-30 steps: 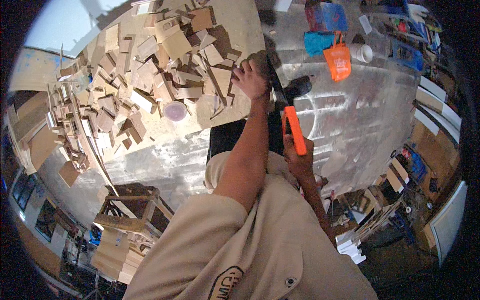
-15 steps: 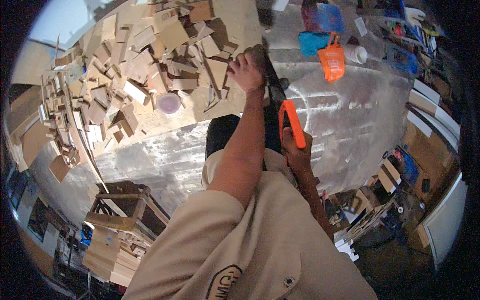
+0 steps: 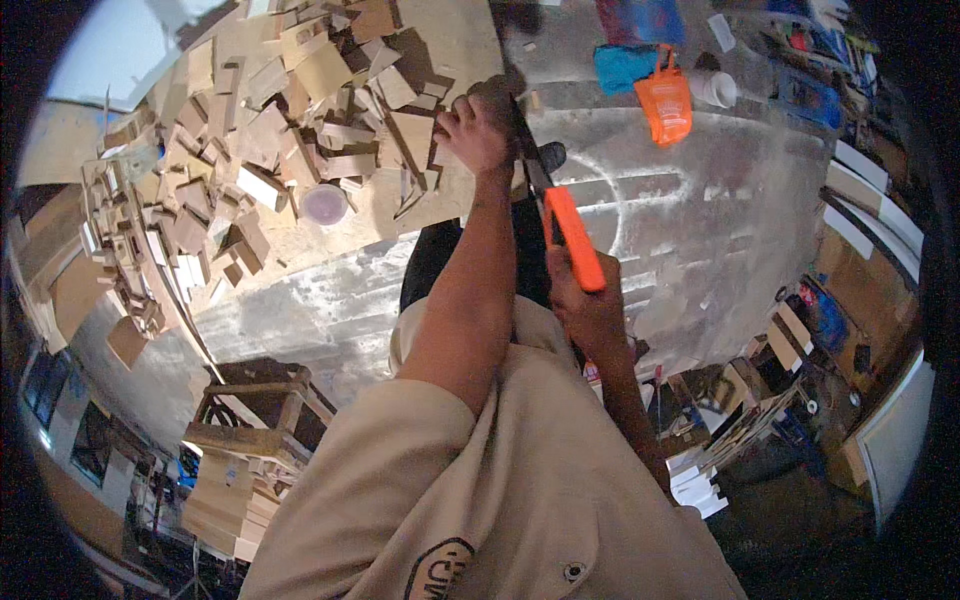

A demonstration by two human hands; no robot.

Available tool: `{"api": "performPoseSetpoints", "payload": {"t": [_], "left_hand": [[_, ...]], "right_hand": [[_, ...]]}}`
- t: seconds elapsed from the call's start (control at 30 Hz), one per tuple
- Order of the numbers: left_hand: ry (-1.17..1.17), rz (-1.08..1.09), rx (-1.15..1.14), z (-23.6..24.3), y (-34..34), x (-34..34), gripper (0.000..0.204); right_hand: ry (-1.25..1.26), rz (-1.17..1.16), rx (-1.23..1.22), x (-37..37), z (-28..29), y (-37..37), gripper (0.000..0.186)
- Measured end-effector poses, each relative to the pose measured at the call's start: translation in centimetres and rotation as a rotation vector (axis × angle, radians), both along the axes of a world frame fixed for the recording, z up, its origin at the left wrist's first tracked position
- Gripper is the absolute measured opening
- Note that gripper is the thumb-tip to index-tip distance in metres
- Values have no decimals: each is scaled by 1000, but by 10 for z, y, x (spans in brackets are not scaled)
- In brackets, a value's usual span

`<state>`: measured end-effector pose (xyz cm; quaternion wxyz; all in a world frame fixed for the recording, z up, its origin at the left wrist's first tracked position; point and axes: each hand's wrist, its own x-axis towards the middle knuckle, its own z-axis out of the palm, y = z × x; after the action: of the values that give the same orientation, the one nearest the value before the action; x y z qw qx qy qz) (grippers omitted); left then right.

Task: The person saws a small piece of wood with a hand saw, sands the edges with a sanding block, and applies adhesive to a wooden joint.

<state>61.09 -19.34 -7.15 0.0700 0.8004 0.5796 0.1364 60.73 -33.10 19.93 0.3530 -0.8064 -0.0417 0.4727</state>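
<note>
At the panel's right edge: handsaw in right hand, blade end lost in shadow

Beside the large tan wooden panel (image 3: 375, 222), the handsaw (image 3: 574, 240) lies aslant, its dark, narrow blade pointing up and away from the person. The right hand (image 3: 588, 305) is clamped on the saw's orange loop handle, which looks smooth; most of its fingers are hidden behind the handle and the hand itself. Teeth cannot be made out, nor whether the blade touches the panel.

The left hand (image 3: 476, 136) lies over the panel near that edge, fingers spread apart, thumb out of sight. Dark shadow covers its far side; pressure on the surface cannot be judged.

Left of this hand is a heap of wooden offcuts (image 3: 262, 135), flat, blocky and sharp-cornered, many overlapping; the heap runs out at the upper border. Near them sits a round, pale purple object (image 3: 325, 204), of unclear material. Beyond the saw, an orange bag (image 3: 664, 105) with limp handles lies on the streaked grey floor (image 3: 690, 230). A dark shoe (image 3: 550, 155) shows only partly past the blade.
</note>
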Motion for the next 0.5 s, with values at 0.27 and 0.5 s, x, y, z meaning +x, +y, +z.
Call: {"api": "performPoseSetpoints", "payload": {"t": [0.27, 0.5], "left_hand": [[17, 8, 21, 5, 2, 0, 27], [52, 21, 49, 1, 2, -1, 27]], "right_hand": [[-138, 108, -53, -7, 23, -13, 32], [-31, 10, -37, 7, 25, -6, 36]]}}
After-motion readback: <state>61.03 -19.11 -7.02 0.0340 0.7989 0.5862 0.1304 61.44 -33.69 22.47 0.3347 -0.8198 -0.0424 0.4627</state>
